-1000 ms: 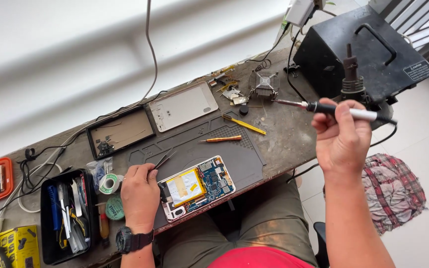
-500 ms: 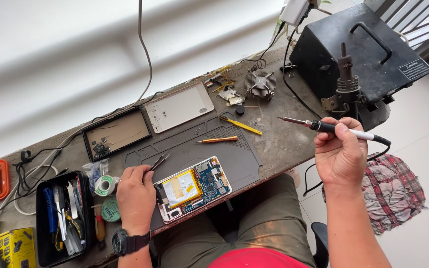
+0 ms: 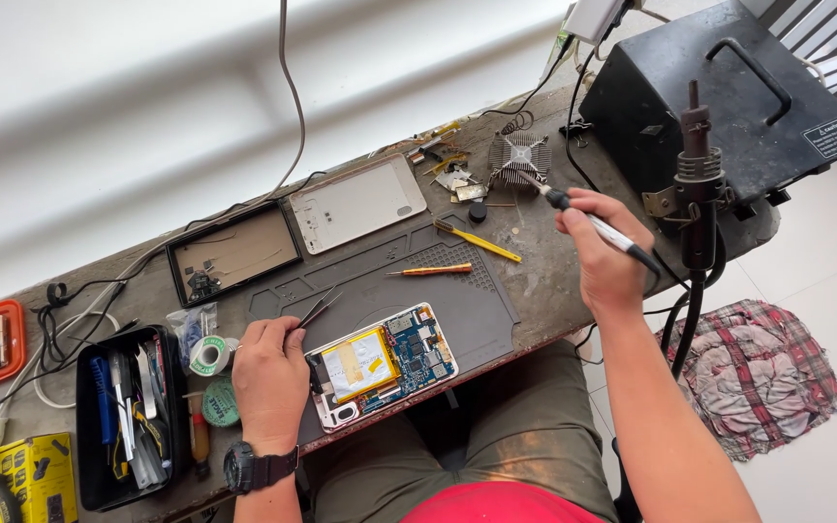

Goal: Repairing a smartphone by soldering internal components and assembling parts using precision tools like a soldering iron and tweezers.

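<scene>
An opened tablet (image 3: pixel 385 363) with a yellow battery and a blue circuit board lies on a grey work mat (image 3: pixel 438 281). My left hand (image 3: pixel 268 373) rests at its left edge and grips black tweezers (image 3: pixel 317 308) that point up and to the right. My right hand (image 3: pixel 604 257) holds a soldering iron (image 3: pixel 588 225). The iron's tip touches a round metal wire stand (image 3: pixel 518 155) at the back of the bench. A watch sits on my left wrist.
A black soldering station (image 3: pixel 728 87) with a hot-air handle (image 3: pixel 697 179) stands at the right. A tablet back cover (image 3: pixel 356 203), a screen frame (image 3: pixel 232 250), two screwdrivers (image 3: pixel 457 254), solder rolls (image 3: pixel 208 355) and a black tool case (image 3: pixel 128 416) lie on the bench. A checked cloth (image 3: pixel 762 373) is on the floor.
My right hand has moved left with the soldering iron, from beside the station to the wire stand. My left hand has stayed at the tablet.
</scene>
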